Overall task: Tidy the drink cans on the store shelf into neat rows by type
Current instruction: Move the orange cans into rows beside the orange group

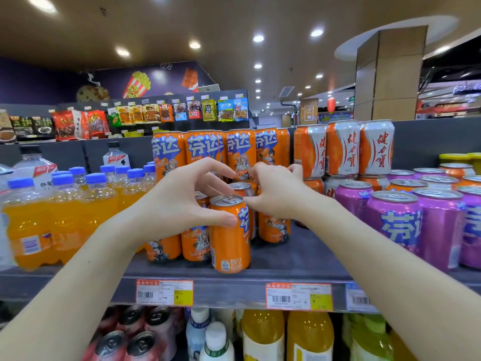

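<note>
- The left hand [182, 201] is spread wide. Its thumb presses the upper left side of the front orange can [230, 238], and its long fingers reach past that can's top toward the cans further back. It cups rather than clamps.
- The right hand [277, 195] sits just across the same can, fingers curled, thumb tip pointing at the rim. I cannot tell whether it pinches the can behind [240, 188] or only touches it, because the knuckles hide the contact.
- The front orange can and its neighbours lie between the two hands and just beneath them. The front can is upright, nearest the lip of the shelf [299, 259] and ahead of the others.
- The step in hand looks like squaring these orange cans into a row. To do it well, push low on the bodies rather than at the rims, since a tall slim can probably tips when pushed high.
- Just above the fingertips stands a second tier of orange cans [200, 149]. Raised knuckles could knock it, so work low.
- Outside the right wrist stand purple cans [395, 225], and beyond the left forearm are orange soda bottles [59, 220]. Slide toward neither, so the types stay apart.
- Turn the labels outward last.
</note>
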### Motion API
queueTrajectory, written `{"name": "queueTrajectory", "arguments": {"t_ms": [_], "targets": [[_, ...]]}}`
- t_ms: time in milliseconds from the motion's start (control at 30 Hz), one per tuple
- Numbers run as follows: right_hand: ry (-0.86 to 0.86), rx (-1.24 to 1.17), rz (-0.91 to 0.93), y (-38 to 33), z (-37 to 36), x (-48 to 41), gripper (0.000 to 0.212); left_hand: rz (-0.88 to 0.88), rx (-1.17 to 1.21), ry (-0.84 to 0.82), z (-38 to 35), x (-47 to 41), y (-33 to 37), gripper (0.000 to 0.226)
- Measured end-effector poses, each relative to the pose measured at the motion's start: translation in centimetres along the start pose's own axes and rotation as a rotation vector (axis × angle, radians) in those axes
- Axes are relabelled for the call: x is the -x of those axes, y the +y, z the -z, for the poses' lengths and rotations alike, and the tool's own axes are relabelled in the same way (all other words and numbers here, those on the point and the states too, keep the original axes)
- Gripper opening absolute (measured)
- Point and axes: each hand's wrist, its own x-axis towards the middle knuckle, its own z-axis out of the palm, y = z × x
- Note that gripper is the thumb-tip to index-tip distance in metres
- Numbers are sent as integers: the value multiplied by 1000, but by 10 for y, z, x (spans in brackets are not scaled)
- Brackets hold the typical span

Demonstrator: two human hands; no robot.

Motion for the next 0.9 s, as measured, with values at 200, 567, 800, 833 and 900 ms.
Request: {"name": "queueTrajectory", "arguments": {"t_ms": [200,567,800,833,900], "targets": [[-162,218,14,2,-9,-22,58,17,-45,43,-1,6,-2,59],[69,-253,-50,14,-1,-18,59,-22,-139,39,-13,11,-6,38],[288,-832,-45,17,45,13,49,35,-239,-52,-13,10,-4,46],[313,-842,-62,19,52,21,48,39,-255,-51,-13,9,-3,45],[318,-815,-88,23,62,40,40,55,-268,-56,-15,5,-1,43]]}}
